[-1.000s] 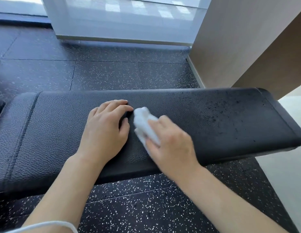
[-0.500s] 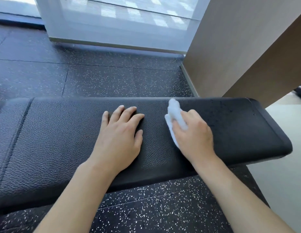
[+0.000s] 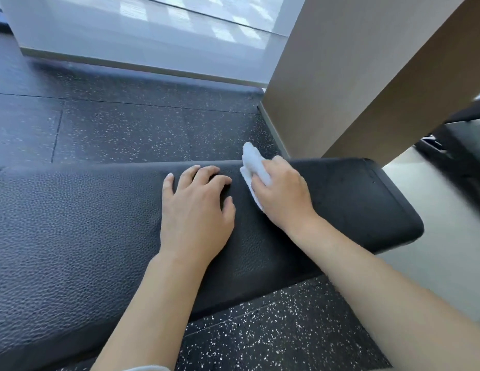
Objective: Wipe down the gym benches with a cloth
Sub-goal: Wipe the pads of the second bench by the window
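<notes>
Since before, my right hand [image 3: 284,194], gripping the cloth [image 3: 253,167], moved to the bench's [image 3: 73,223] far edge; left hand [image 3: 196,210] lies open, steadying me.

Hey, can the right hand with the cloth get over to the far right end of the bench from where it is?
Probably yes. The right hand holds the cloth on the bench, and the pad between it and the right end looks bare.

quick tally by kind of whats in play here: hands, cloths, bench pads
hands: 2 (left hand flat on the pad, right hand gripping the cloth)
cloths: 1 (white cloth)
bench pads: 1 (black bench pad)
total: 4
</notes>
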A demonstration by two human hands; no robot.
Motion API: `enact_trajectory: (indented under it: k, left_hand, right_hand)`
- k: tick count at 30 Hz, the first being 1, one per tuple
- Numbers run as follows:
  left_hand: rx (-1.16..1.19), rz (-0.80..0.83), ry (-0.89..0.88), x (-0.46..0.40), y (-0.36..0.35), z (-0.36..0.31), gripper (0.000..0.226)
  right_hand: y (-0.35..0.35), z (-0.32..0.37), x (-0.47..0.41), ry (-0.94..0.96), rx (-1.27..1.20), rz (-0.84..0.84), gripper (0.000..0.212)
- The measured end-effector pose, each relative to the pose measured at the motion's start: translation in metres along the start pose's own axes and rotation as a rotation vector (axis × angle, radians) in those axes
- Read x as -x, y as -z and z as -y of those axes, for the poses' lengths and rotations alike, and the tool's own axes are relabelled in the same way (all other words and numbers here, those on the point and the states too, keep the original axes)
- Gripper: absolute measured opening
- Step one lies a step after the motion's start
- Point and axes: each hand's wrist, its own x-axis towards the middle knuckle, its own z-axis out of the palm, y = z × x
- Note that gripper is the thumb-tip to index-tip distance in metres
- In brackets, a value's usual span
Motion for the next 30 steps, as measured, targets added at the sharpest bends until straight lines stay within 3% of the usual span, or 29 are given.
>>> enact_trajectory:
  k: [3, 7, 8, 13, 17, 20, 23, 26, 30]
  left_hand:
    - [0.040, -0.017, 0.000, -0.002, 0.000, 0.003, 0.035]
    - [0.048, -0.002, 0.002, -0.003, 0.002, 0.004, 0.034]
    - [0.054, -0.006, -0.005, -0.004, 0.001, 0.004, 0.033]
    - [0.092, -0.033, 0.019, -0.005, 0.000, 0.005, 0.024]
    - [0.151, -0.062, 0.038, -0.005, 0.001, 0.006, 0.012]
    - [0.171, -0.067, 0.033, -0.007, 0.001, 0.007, 0.015]
    - [0.158, -0.046, 0.020, -0.004, 0.004, 0.007, 0.015]
    - [0.181, 0.000, -0.037, -0.002, 0.009, 0.004, 0.015]
    - [0.210, 0.034, -0.074, 0.002, 0.012, 0.004, 0.021]
  right_hand:
    - [0.008, -0.020, -0.005, 0.160, -0.012, 0.093, 0.018]
    - [0.020, -0.054, -0.031, -0.219, 0.099, -0.004, 0.027]
    - [0.017, -0.049, -0.032, -0.238, 0.118, -0.047, 0.027]
    - [-0.006, 0.033, -0.003, 0.065, -0.053, -0.023, 0.032]
    - [0.005, 0.019, 0.008, 0.215, -0.055, 0.042, 0.026]
    - [0.022, -0.038, 0.010, 0.076, 0.091, 0.021, 0.016]
    - [0.034, -0.073, 0.037, -0.126, 0.015, -0.037, 0.030]
    - [0.043, -0.060, 0.076, -0.034, 0.080, -0.048, 0.019]
    - [0.043, -0.042, 0.108, 0.069, -0.070, 0.009, 0.004]
